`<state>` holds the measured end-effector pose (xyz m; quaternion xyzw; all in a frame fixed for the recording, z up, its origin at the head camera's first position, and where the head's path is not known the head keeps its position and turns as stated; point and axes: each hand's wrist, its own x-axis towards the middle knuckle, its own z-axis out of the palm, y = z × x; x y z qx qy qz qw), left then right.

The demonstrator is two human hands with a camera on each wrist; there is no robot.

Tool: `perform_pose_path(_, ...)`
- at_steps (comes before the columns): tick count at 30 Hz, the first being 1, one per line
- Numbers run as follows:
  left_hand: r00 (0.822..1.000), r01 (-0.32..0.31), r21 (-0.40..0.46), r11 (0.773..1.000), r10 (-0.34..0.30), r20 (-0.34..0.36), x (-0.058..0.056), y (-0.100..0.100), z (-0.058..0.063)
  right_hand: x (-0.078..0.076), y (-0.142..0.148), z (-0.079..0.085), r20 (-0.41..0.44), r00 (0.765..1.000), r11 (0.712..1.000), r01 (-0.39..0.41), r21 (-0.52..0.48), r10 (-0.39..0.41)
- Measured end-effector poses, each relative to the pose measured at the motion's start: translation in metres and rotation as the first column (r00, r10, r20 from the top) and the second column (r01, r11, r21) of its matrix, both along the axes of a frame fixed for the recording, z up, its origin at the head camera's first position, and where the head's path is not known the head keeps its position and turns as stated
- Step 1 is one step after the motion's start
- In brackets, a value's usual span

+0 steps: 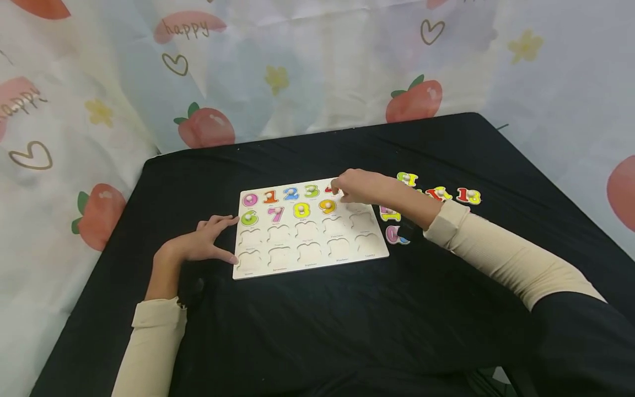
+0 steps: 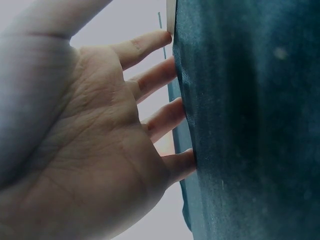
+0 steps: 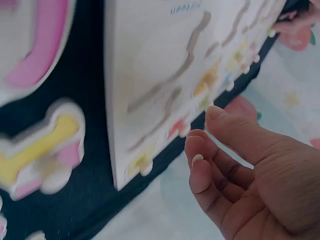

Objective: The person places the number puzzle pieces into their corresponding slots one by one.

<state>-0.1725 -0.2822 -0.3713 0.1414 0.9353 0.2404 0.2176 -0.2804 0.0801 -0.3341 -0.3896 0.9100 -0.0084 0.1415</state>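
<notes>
A white wooden number board lies on the black cloth. Coloured number pieces with knobs sit in its upper two rows, from 0 through 9, while the lower recesses hold no pieces. My left hand has its fingers spread, with thumb and fingertip at the board's left edge. Over the top right of the board is my right hand, partly covering the red 4. In the right wrist view its thumb and fingers are loosely bent and apart, close to the red 4's knob. A yellow piece sits beside it.
Loose number pieces lie right of the board, some behind the right forearm: a red and yellow 13, a red and yellow piece, a green and yellow piece and a pink and blue piece. A patterned curtain hangs behind.
</notes>
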Motion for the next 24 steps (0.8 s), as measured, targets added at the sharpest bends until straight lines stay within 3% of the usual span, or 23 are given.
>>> perform_pose_path(12, 1.0, -0.003, 0.0, 1.0, 0.003, -0.006, 0.002, 0.0, 0.001, 0.007, 0.064, 0.02, -0.002, 0.998, 0.998, 0.063, -0.024, -0.064)
perform_pose_path(24, 1.0, 0.006, -0.004, 1.0, -0.006, -0.011, 0.002, -0.001, -0.001, 0.001, 0.127, 0.031, 0.036, 0.973, 0.972, 0.229, -0.046, -0.228)
